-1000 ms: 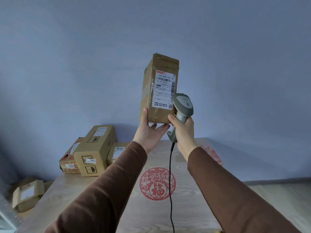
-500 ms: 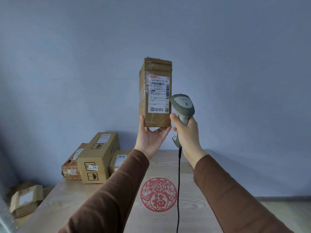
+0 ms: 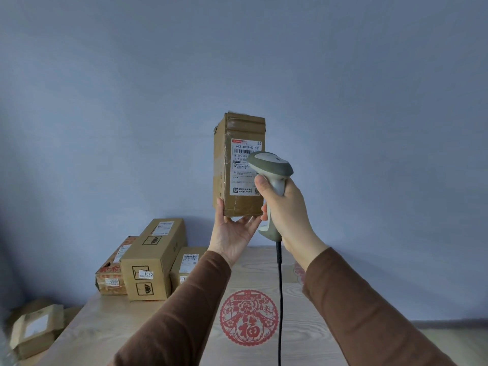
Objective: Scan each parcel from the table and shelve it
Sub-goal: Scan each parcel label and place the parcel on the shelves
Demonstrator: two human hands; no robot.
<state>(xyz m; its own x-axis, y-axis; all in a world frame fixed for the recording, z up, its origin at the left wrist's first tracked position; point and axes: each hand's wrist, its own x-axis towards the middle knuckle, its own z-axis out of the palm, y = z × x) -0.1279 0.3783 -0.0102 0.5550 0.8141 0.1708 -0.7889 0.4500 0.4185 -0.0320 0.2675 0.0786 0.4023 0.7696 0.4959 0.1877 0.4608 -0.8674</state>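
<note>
above counter (image 3: 264, 262): parcel (image 3: 237, 167) propped upright in left hand (image 3: 232, 233); right hand (image 3: 285, 204) clamped on scanner (image 3: 272, 167). risk: scanner head covers barcode, misread; parcel could topple.

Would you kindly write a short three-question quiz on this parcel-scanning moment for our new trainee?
1. True or false: the left hand supports the raised parcel from below.
2. Which hand grips the scanner?
3. Multiple choice: the sticker on the biggest box on the table reads A) 1042, B) 7310, C) 2205.

Key: 1 true; 2 the right hand; 3 A.
</note>
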